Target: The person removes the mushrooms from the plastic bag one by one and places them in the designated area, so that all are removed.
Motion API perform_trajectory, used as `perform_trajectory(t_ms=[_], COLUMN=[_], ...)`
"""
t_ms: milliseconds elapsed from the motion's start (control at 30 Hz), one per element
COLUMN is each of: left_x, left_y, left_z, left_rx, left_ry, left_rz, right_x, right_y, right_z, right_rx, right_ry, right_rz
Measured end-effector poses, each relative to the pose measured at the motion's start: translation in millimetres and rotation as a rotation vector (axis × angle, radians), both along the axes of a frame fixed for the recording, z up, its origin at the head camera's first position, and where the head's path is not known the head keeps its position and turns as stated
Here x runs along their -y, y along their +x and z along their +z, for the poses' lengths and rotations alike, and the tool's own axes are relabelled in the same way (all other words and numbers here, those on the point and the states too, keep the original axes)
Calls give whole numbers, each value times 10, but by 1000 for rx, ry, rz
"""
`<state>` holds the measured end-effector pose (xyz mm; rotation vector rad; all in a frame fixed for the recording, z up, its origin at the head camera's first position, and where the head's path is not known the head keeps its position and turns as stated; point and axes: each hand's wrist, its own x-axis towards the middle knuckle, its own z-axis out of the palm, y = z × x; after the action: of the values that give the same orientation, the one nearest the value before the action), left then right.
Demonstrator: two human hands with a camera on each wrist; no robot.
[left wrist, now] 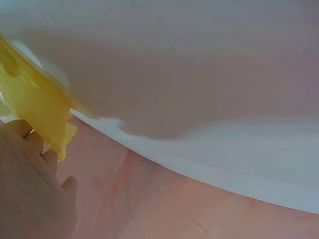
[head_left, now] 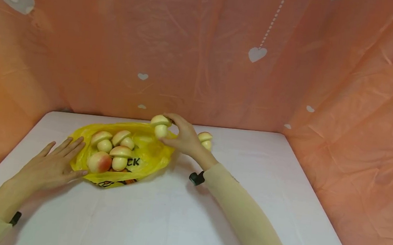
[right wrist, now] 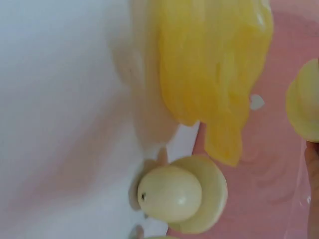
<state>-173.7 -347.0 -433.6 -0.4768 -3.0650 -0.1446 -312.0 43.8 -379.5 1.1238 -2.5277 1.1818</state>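
My right hand [head_left: 187, 139] pinches a toy mushroom [head_left: 160, 126], cream with a reddish cap, over the back right rim of a yellow plastic bag [head_left: 153, 156]. At the right edge of the right wrist view, part of the held mushroom [right wrist: 303, 104] shows. Several similar mushrooms [head_left: 120, 158] lie in the bag's left half, one with its rounded cap [head_left: 99, 162] facing up. With fingers spread and nearly straight, my left hand [head_left: 45, 168] rests at the bag's left edge. The left wrist view has those fingertips against the yellow film [left wrist: 42, 107].
Another mushroom [head_left: 206, 140] stands on the white table [head_left: 248, 176], partly behind my right hand. The right wrist view shows a mushroom [right wrist: 172, 194] on the tabletop, with a sliver of one more [right wrist: 162, 237] below. Orange sheeting with pale hearts [head_left: 203, 59] surrounds the table's back and sides.
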Motion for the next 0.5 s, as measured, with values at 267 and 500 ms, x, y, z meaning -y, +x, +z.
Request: perform_trajectory(t_ms=[267,500], left_x=[8,8], left_y=[15,17], left_z=[-18,-21], left_rx=[-13,-14], left_ry=[14,9], left_rz=[4,1], right_x=[-250,-503], right_y=[-7,-23], right_z=[0,3], right_rx=[-61,-108], right_ry=[-119,-166], right_rz=[-15,-45])
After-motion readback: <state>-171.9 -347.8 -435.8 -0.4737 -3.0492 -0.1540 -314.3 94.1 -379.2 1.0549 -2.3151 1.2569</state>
